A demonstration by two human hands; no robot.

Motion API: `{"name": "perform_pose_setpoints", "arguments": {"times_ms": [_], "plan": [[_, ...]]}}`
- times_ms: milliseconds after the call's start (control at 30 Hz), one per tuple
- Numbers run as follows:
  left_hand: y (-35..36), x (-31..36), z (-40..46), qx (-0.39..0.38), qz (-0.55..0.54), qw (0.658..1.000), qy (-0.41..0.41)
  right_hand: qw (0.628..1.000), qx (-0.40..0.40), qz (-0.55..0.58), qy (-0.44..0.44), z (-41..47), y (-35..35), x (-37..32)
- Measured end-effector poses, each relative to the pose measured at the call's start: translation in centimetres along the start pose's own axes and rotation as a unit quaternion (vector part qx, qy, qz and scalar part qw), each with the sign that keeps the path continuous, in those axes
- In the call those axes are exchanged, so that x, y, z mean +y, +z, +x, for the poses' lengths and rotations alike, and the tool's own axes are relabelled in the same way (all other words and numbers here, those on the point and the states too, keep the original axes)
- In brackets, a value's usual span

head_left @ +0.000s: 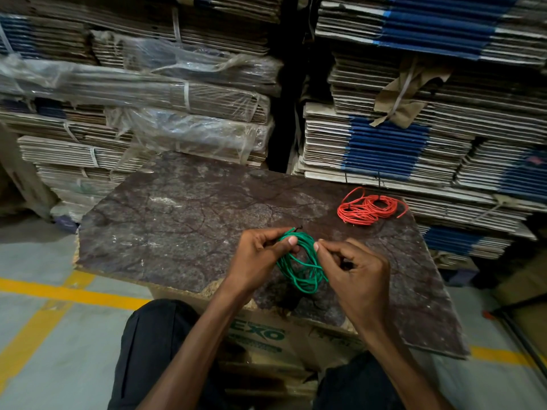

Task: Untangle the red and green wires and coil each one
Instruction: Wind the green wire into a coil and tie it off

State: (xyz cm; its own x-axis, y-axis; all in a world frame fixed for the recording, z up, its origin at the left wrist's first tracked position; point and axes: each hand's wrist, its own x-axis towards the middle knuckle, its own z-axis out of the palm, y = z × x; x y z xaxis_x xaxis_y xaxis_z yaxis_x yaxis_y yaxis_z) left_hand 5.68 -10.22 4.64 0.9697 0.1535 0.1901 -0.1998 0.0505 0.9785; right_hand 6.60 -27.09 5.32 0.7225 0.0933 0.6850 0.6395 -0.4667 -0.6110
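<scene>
The left hand (260, 255) and right hand (352, 270) both pinch the thin green wire coil (299, 261) with curled fingers, probably to keep its loops together, while the thin red wire coil (367, 206) lies apart on the dark worn table (177, 220).

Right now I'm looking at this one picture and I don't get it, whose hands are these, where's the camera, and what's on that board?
There is no machine here. A person wears a camera on the head, so the single picture looks forward and down at their own two bare hands. The left hand and the right hand both pinch a green wire, gathered in loops between them just above a dark, worn board. The board rests on a cardboard box. At the board's far right corner lies a red wire, already bundled in loops and apart from the green one. Behind stand stacks of flattened cartons.
</scene>
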Motion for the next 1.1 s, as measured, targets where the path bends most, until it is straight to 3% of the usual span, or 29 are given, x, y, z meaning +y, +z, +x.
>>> {"name": "perform_pose_setpoints", "arguments": {"times_ms": [533, 833, 1100], "plan": [[0.7, 0.9, -0.7, -0.09, 0.067, 0.993, 0.044, 0.999, 0.011, 0.004, 0.034, 0.8, 0.2, 0.3], [0.6, 1.4, -0.9, -0.083, 0.055, 0.995, 0.031, 0.989, -0.03, 0.096, 0.104, 0.6, 0.0, 0.3], [0.8, 1.2, -0.8, -0.042, -0.019, 0.999, -0.007, 0.965, -0.003, 0.197, 0.174, 1.3, 0.0, -0.5]]}}
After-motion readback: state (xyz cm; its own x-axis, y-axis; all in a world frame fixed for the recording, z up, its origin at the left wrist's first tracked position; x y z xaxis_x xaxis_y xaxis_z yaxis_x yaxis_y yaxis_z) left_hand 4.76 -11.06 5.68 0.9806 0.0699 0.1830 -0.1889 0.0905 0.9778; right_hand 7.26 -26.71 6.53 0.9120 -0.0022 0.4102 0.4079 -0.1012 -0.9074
